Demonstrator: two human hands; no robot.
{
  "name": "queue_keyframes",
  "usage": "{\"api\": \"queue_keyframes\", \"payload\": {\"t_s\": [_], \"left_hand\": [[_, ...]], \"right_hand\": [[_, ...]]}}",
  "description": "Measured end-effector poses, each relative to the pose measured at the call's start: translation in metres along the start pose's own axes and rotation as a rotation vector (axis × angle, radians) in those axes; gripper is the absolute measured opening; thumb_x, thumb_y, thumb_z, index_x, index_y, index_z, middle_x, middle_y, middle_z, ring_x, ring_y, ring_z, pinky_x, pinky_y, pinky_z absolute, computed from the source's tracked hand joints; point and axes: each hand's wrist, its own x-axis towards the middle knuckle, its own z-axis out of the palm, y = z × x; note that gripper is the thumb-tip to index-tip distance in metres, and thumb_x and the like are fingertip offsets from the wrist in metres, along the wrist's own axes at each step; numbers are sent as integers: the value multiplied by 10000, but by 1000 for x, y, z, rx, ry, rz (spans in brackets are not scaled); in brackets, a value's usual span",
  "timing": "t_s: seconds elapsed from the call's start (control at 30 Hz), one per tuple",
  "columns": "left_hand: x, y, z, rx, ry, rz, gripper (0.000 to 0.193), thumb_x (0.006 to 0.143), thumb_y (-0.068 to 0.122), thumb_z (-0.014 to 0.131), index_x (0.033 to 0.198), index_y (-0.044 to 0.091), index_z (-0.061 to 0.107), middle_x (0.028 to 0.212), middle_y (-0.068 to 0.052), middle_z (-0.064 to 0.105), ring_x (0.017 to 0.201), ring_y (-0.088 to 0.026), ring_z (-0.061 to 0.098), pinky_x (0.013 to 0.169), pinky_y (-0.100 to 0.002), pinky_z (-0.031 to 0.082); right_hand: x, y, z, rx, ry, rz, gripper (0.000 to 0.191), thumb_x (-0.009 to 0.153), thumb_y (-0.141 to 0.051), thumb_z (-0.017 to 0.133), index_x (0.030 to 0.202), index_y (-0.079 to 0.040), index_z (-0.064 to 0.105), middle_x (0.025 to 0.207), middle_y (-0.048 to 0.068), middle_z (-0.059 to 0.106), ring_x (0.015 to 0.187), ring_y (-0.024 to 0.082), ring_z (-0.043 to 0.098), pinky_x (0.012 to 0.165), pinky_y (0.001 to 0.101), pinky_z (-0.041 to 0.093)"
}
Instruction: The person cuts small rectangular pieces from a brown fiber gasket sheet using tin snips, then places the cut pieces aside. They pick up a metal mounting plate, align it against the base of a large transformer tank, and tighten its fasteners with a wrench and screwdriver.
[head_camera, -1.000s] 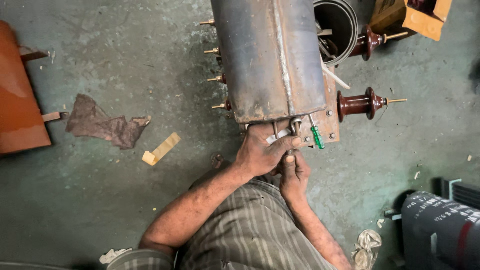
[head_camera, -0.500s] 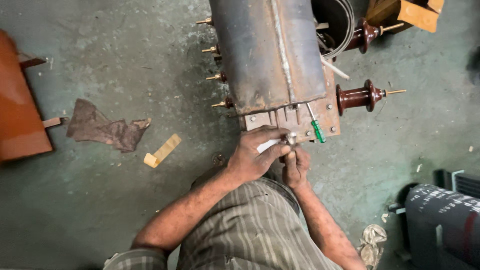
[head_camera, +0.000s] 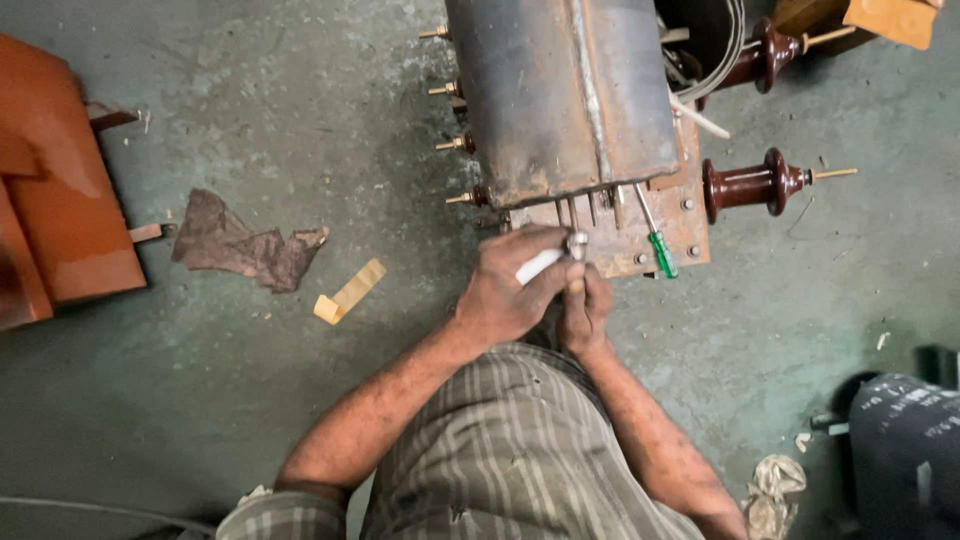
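A grey metal cylinder tank (head_camera: 565, 95) with a welded seam lies on a rusty base plate (head_camera: 655, 235), on the concrete floor. My left hand (head_camera: 510, 285) is closed around a white-handled tool (head_camera: 545, 262) whose metal tip meets the plate's near edge. My right hand (head_camera: 585, 310) sits just below that tip, fingers curled against the plate edge; what it grips is hidden. A green-handled screwdriver (head_camera: 655, 240) rests on the plate to the right of my hands.
Brown ceramic insulators (head_camera: 755, 185) stick out of the plate to the right, brass studs (head_camera: 455, 145) to the left. On the floor lie a dark rag (head_camera: 245, 245), a yellow tape scrap (head_camera: 350, 292), an orange metal panel (head_camera: 60, 210) and a dark ribbed object (head_camera: 905, 455).
Both hands stay at the plate's near edge. The white-handled tool shows more clearly in my left hand. The view has drifted slightly.
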Motion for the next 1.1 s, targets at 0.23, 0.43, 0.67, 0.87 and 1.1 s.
{"api": "queue_keyframes", "payload": {"t_s": [0.23,0.43,0.67,0.87,1.1], "left_hand": [[16,-3,-6,-36,23,-47,259,959,143,744,1163,-13,709,912,-133,755,793,-168,742,738,-310,591],[13,-1,-6,-117,16,-135,256,987,187,743,1153,-7,727,888,-88,752,802,-96,678,732,-284,576],[14,-2,-5,-179,25,-131,288,982,234,739,1151,1,733,928,-58,757,840,-75,673,761,-273,579],[18,2,-9,-219,-23,-161,318,992,250,725,1193,3,732,923,-62,765,847,-82,664,770,-276,576],[18,5,-12,-176,-28,-197,305,974,247,739,1153,1,745,866,-86,753,803,-85,651,735,-279,571]], "right_hand": [[18,-3,8,84,-32,56,483,1106,-468,462,934,-27,558,759,16,573,660,110,558,597,295,458],[4,-36,-6,-4,45,155,480,1120,-441,537,900,-15,553,796,39,547,737,133,492,665,319,437],[-1,-57,-1,242,-7,492,432,1069,-433,495,906,-41,572,729,31,614,613,120,605,580,274,491],[2,-81,-1,323,-24,504,447,1096,-421,495,898,-28,572,711,62,649,618,131,622,580,277,499],[-9,-72,5,172,53,539,407,1084,-371,496,863,-43,591,700,23,605,612,104,554,547,274,471]]}}
